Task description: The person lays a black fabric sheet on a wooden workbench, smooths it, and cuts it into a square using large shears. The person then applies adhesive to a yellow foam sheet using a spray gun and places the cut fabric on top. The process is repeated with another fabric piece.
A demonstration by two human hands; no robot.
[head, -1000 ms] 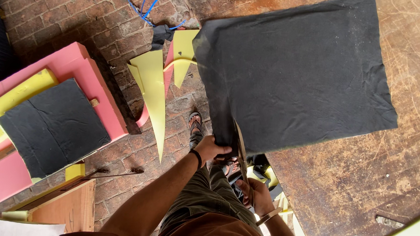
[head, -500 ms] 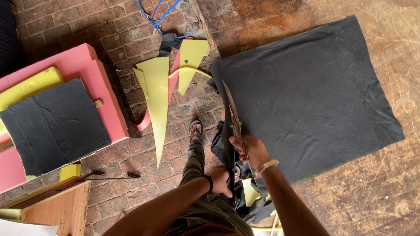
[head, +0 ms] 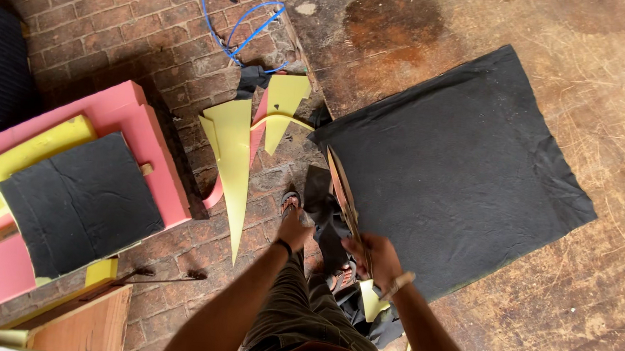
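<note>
Brick floor, worn wooden worktable point(head: 602, 307) | right hand point(head: 375, 259) gripping thin board point(head: 345, 194) at black felt sheet's point(head: 460, 171) near-left edge | left hand point(head: 295, 229) loosely curled, empty, just left.

A red brick floor point(head: 122, 41) meets a worn, stained wooden platform point(head: 557, 39) on its right. Left of the platform lie pink foam slabs point(head: 129, 118) and a blue cable point(head: 245, 32), in daylight.

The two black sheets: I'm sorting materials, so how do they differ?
The large black sheet lies flat on the worn wooden table, while the small black sheet rests on stacked pink foam. The large one is far bigger. The right hand works at the large one's edge; the small one lies untouched. Both are dark and roughly square.
</note>
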